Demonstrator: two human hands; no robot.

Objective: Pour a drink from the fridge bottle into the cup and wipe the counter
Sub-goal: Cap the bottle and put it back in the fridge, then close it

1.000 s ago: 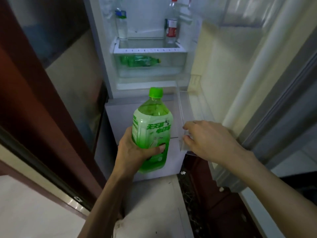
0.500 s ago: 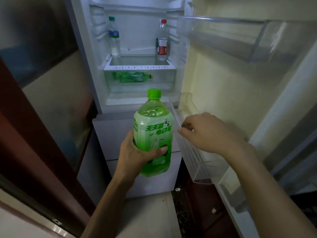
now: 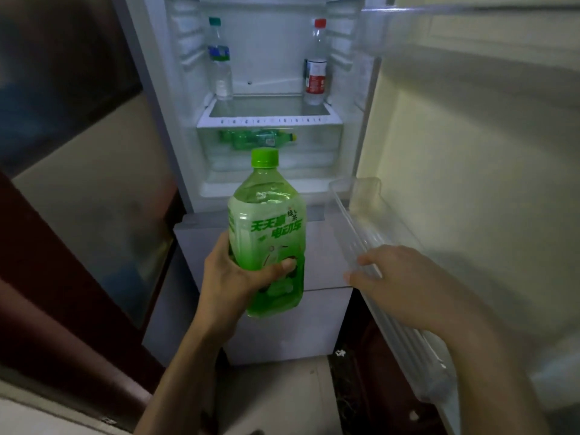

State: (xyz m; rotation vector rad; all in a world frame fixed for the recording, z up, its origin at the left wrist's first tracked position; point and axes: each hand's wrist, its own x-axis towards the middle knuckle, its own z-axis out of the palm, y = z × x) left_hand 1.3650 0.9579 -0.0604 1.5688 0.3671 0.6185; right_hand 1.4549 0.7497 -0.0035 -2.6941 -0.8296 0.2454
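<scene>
In front of the open fridge [image 3: 270, 89], your left hand [image 3: 232, 277] has its fingers [image 3: 284, 265] wrapped around the green bottle [image 3: 266, 233], your right hand [image 3: 405, 277] rests loosely spread on the door shelf [image 3: 351, 215]; I judge you should shut the door, then find the cup.

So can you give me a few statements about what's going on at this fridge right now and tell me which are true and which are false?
1. The left hand holds the green bottle upright. True.
2. The green bottle's cap is off. False: the green cap is still on.
3. The right hand is gripping a cup. False: it rests on the clear door shelf, and no cup is in view.
4. Two upright bottles stand inside, a blue-labelled bottle at the left and a red-capped bottle at the right. True.
5. The drawer under them is empty. False: a green bottle lying down shows through it.
</scene>
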